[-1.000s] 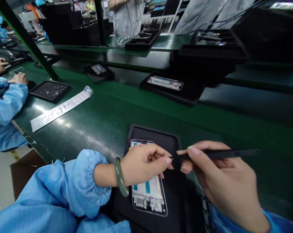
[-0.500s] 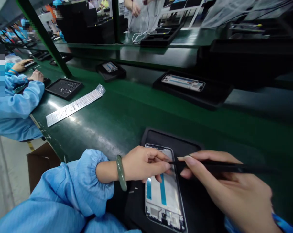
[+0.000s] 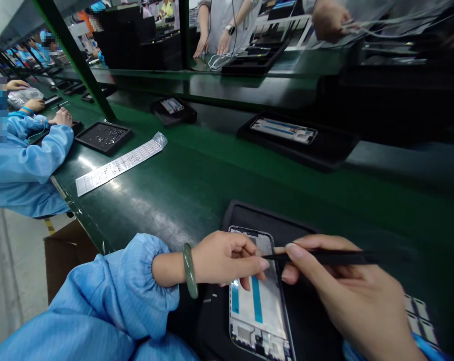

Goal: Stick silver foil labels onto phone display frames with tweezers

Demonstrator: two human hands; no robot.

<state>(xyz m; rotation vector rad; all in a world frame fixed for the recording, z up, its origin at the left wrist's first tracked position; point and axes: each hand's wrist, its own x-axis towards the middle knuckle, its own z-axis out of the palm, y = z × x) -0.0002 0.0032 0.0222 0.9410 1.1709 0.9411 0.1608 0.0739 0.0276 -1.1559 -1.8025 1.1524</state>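
Note:
A phone frame [image 3: 264,311] with two blue strips lies in a black tray [image 3: 305,321] on the green bench in front of me. Over its upper half is my left hand [image 3: 227,258], thumb and fingers pinched together at the tip of black tweezers [image 3: 332,256]. Whether a tiny part sits between those fingers is hidden. My right hand [image 3: 355,286] grips the tweezers between thumb and fingers, their points aimed left at my left fingertips. Two small pale bits [image 3: 208,301] lie on the dark surface left of the phone frame.
A sticker sheet [image 3: 120,165] and a tray of small parts [image 3: 103,138] lie at the left, near a co-worker's blue sleeve [image 3: 42,150]. More phone frames sit in black trays [image 3: 332,150] farther back. A sheet of pale rectangles [image 3: 420,313] shows beside my right wrist.
My view has shifted slightly, uncovering pale rectangles by my right wrist. Both hands stay together over the phone frame. Across the bench, another person's hands have come into view.

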